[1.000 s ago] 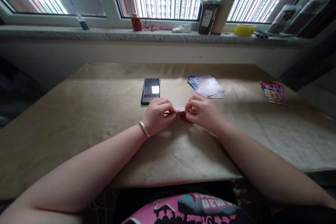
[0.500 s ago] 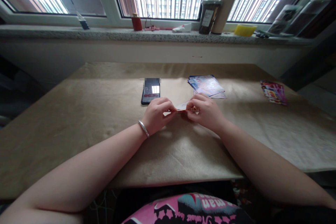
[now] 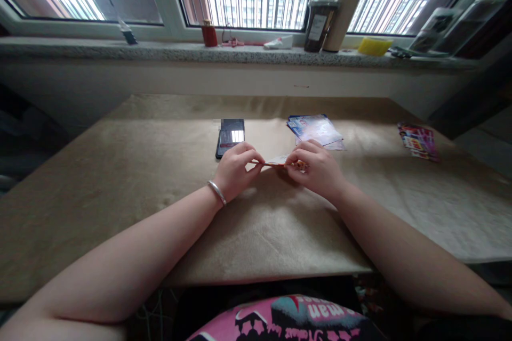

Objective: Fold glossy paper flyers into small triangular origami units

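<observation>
Working outward from the person's lap: the left hand and right hand are low over the tan table cover, both with thumb and fingers closed in a narrow pinch on one piece of printed paper. It runs between them at dead centre, edge towards the person, a pale face showing behind that edge. A patterned orange bit pokes out by the right fingers, probably the same piece, can't swear to it.

How far along? I'd call it mid-job: both ends are gripped, nothing's been set down, and the handling isn't finished. Can't tell if there's a crease yet, fingers hide too much.

Going by the paper as clock centre, a phone lies at 11, partly behind the left knuckles, so imo that's the likeliest thing to get bumped. Loose bluish sheets overlap at 1, just past the right hand and also a bit in the way. Reddish cards sit fanned near 3, well apart, no bother.

Farthest off, the stone sill has a red bottle at 11, plus a dark cup and yellow tub-like thing around 1, all out of the way.
</observation>
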Tool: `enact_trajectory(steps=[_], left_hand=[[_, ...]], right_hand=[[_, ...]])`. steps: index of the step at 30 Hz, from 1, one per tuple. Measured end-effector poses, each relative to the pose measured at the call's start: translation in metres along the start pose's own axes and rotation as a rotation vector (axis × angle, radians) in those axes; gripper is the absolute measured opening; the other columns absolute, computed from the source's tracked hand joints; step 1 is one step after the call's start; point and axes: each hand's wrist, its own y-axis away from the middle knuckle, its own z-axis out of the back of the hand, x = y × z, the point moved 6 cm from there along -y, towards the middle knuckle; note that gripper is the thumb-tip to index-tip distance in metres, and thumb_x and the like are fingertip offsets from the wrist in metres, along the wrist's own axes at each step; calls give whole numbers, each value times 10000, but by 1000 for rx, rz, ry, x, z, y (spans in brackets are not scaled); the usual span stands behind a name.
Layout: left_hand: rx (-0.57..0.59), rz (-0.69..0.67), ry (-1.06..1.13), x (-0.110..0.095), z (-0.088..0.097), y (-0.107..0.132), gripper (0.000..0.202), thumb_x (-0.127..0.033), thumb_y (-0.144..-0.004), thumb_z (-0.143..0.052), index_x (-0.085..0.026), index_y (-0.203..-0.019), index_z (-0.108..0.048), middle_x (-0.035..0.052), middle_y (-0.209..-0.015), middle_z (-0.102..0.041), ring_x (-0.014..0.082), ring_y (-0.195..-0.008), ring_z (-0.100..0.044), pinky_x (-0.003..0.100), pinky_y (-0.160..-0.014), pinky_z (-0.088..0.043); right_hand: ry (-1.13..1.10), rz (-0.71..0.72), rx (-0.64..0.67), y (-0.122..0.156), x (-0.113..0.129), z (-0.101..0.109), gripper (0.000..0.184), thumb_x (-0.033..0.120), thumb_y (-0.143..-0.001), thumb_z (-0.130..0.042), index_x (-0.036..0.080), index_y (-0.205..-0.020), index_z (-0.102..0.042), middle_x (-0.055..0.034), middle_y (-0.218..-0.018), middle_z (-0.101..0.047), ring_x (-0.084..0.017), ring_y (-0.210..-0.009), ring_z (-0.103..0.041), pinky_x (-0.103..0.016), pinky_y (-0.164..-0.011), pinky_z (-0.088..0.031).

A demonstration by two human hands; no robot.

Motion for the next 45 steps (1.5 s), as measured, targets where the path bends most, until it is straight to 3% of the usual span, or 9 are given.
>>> enact_trajectory(steps=[4, 9, 15, 20, 25, 27, 34, 39, 45], left_hand=[[-76, 1, -23, -1, 6, 0, 51, -177, -790, -638, -189, -743, -655, 20, -808, -559, 154, -813, -531, 295, -747, -455], [-142, 48, -37, -2, 14, 2, 50, -187, -790, -656, -218, -767, -687, 46, -1024, -532, 175, -929, -510, 334, -811, -472], [-126, 12, 86, 1, 10, 3, 84, -148, -806, -626, -212, -793, -680, 45, -1066, -460, 156, -976, -511, 330, -839, -522], [-66, 2, 179, 1, 4, 3, 119, -106, -796, -595, -193, -847, -657, 56, -1110, -451, 127, -929, -543, 275, -739, -568], [-8, 14, 190, -4, 5, 2, 159, -61, -785, -565, -186, -846, -643, 69, -1134, -501, 181, -1084, -514, 368, -883, -545], [27, 38, 239, -5, 5, 3, 155, -63, -792, -548, -176, -858, -631, 81, -1155, -504, 186, -1103, -513, 340, -855, -561], [30, 32, 304, -6, 0, 4, 209, -68, -816, -522, -169, -992, -573, 103, -1193, -561, 142, -947, -597, 220, -652, -558], [-54, 6, 184, -2, 2, 4, 297, -64, -787, -549, -177, -1061, -563, 42, -950, -645, 120, -815, -599, 242, -691, -525], [56, -67, 178, -10, 2, 3, 347, 8, -731, -480, -189, -993, -593, 55, -1047, -599, 159, -973, -570, 328, -850, -506]], right_hand=[[-30, -23, 9, 1, -4, -1, 62, 194, -773, -600, 220, -726, -632, -33, -754, -600, -193, -785, -529, -335, -731, -445], [-38, -25, 14, 1, -7, -2, 51, 190, -759, -622, 224, -721, -627, -39, -794, -622, -209, -835, -542, -352, -751, -448], [-35, -43, -6, 2, -9, -1, 73, 160, -765, -606, 225, -774, -638, -42, -838, -618, -208, -862, -560, -374, -790, -470], [-12, -92, -48, 1, -12, 2, 302, 143, -741, -623, 257, -1020, -635, -62, -1067, -626, -253, -1035, -550, -487, -934, -431], [14, -126, 25, 4, -18, -9, 595, 230, -718, -679, 243, -1280, -486, -115, -1303, -523, -318, -1257, -390, -574, -1013, -354], [10, -118, 49, 5, -20, -13, 625, 253, -718, -683, 233, -1300, -459, -128, -1311, -506, -320, -1258, -385, -566, -1019, -351], [-58, -111, 23, 4, -20, -11, 400, 174, -740, -649, 234, -1127, -570, -90, -1143, -586, -262, -1094, -511, -469, -953, -424], [-117, -55, 11, 2, -16, -9, 121, 159, -826, -565, 218, -884, -653, -74, -1006, -629, -209, -977, -566, -407, -887, -458], [-49, -28, 72, 2, -20, -6, 104, 173, -805, -598, 240, -817, -676, -48, -950, -630, -202, -939, -562, -396, -860, -455]])
